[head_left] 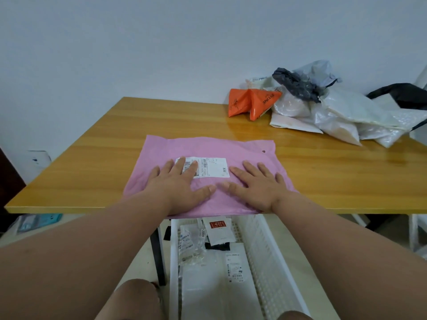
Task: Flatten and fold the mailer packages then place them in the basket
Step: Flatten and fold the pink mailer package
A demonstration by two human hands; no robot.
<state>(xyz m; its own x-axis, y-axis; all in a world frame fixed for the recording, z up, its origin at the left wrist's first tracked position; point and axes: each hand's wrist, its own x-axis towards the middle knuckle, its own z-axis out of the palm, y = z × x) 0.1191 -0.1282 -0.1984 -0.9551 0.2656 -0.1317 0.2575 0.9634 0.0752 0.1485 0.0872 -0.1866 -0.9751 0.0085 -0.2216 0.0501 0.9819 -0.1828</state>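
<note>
On pink mailer [208,148], hands flat, label [208,166] half-covered

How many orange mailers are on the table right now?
1. The orange mailer sits crumpled at the far side of the table, against the left edge of the pile of white and grey mailers. Others could be buried under that pile.

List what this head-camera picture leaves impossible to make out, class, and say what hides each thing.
- Shipping label print: too small; left hand covers its left end.
- Pink mailer near edge: under both hands; right hand beside the left.
- Basket depth: cut off by the bottom edge.
- Mailer pile: count unclear, bags overlap, right edge crops it.
</note>
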